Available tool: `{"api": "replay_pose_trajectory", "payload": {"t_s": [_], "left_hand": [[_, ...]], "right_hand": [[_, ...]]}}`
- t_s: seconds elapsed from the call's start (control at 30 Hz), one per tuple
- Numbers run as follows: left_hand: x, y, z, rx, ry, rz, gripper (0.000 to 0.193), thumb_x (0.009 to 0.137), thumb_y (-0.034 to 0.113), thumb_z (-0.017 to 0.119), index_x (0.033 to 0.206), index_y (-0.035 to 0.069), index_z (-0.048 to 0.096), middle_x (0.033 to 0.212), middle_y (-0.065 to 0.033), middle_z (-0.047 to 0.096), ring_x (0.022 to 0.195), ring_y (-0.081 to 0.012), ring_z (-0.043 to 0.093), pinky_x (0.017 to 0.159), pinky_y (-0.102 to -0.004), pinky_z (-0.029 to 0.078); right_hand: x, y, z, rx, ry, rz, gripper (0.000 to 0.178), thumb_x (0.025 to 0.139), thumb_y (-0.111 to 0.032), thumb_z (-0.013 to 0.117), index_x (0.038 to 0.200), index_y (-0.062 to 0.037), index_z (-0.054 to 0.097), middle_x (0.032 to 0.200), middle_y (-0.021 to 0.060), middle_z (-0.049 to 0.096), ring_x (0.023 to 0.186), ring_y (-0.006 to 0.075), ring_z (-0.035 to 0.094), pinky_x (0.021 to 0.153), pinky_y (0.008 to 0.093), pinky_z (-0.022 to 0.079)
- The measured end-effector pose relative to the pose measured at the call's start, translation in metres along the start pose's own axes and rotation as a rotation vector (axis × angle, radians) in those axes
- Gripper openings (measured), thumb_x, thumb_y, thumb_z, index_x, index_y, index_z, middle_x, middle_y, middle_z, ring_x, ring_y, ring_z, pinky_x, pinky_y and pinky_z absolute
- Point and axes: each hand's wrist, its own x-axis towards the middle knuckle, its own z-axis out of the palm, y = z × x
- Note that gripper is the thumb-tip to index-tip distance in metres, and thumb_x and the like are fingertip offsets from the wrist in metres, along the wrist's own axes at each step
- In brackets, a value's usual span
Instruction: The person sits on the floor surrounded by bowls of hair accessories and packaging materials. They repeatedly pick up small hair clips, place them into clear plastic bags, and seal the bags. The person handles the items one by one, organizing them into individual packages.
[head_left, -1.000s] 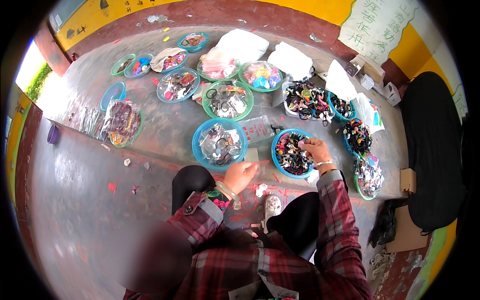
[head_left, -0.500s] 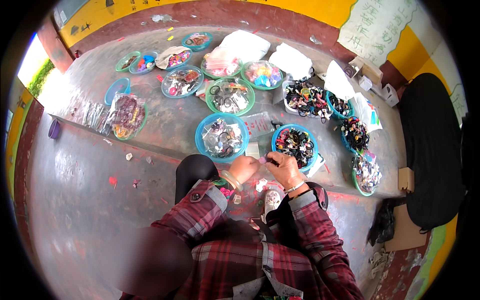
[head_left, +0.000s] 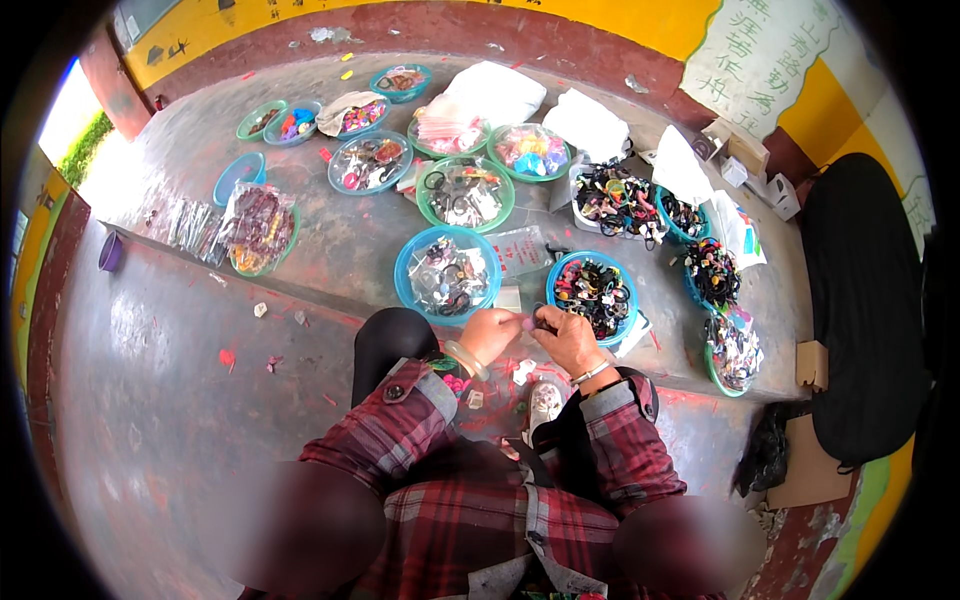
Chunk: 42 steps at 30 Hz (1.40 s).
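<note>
Both of my hands meet in front of my knees, closed at the fingertips. My right hand (head_left: 572, 343) pinches what looks like a small dark hair tie (head_left: 544, 325). A tiny purplish piece (head_left: 527, 324) shows between the two hands, and the fingertips of my left hand (head_left: 488, 336) press on it. Fine detail there is too small to make out. Just beyond my left hand stands a blue bowl (head_left: 402, 290) of small bagged items. Past my right hand is another blue bowl (head_left: 633, 305), filled with dark hair ties bearing colourful pieces.
Several more bowls cover the raised concrete ledge (head_left: 330, 235), including a green bowl (head_left: 508, 212) and a white tub (head_left: 577, 215) heaped with dark bands. White bags (head_left: 590, 122) lie behind. At right are a long black case (head_left: 860, 310) and a cardboard box (head_left: 812, 366). A purple cup (head_left: 110, 252) stands far left.
The hands stay together in nearly the same place, with the fingers shifting slightly around the small piece. The whole view has moved by a few pixels.
</note>
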Motion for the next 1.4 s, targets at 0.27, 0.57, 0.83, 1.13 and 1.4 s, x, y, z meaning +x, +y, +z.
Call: {"api": "replay_pose_trajectory", "payload": {"t_s": [0.27,0.57,0.83,1.13,1.4], "left_hand": [[-0.002,0.005,-0.003,-0.135,-0.018,-0.106,0.020,0.078,0.006,0.057,0.092,-0.006,0.064,0.071,-0.0028,0.060,0.064,-0.0066,0.051,0.057,-0.0200,0.040],[-0.002,0.004,-0.001,0.108,-0.021,-0.055,0.020,0.075,0.010,0.059,0.090,0.000,0.066,0.075,-0.0049,0.064,0.067,-0.0065,0.053,0.062,-0.0220,0.043],[-0.005,0.007,0.002,0.239,-0.031,0.004,0.020,0.078,0.014,0.057,0.087,-0.001,0.066,0.066,-0.0087,0.063,0.060,-0.0100,0.056,0.056,-0.0247,0.045],[-0.002,-0.002,0.002,0.056,-0.083,-0.042,0.022,0.083,0.011,0.053,0.089,-0.008,0.062,0.074,-0.0104,0.064,0.065,-0.0140,0.062,0.060,-0.0254,0.050],[0.003,-0.012,0.005,-0.126,-0.179,-0.133,0.023,0.086,0.010,0.048,0.093,-0.009,0.060,0.085,-0.0128,0.063,0.074,-0.0208,0.064,0.062,-0.0284,0.053]], "right_hand": [[-0.001,0.008,0.005,0.051,-0.025,-0.071,0.016,0.071,-0.016,0.064,0.085,-0.0088,0.063,0.070,0.0115,0.062,0.061,0.0266,0.060,0.055,0.0330,0.047],[-0.001,0.010,0.008,-0.274,0.068,-0.130,0.010,0.075,-0.017,0.058,0.080,-0.0084,0.059,0.068,0.0135,0.060,0.062,0.0314,0.060,0.053,0.0409,0.047],[-0.002,0.020,0.012,-0.409,0.052,-0.320,0.009,0.076,-0.012,0.051,0.075,-0.0070,0.058,0.064,0.0125,0.058,0.062,0.0318,0.058,0.055,0.0420,0.046],[0.000,0.028,0.008,-0.268,-0.051,-0.273,0.013,0.076,-0.017,0.054,0.081,-0.0103,0.064,0.072,0.0115,0.059,0.068,0.0310,0.058,0.058,0.0407,0.046],[0.001,0.035,0.010,-0.302,0.002,-0.252,0.009,0.067,-0.017,0.061,0.071,-0.0114,0.067,0.075,0.0081,0.058,0.077,0.0278,0.056,0.063,0.0381,0.046]]}}
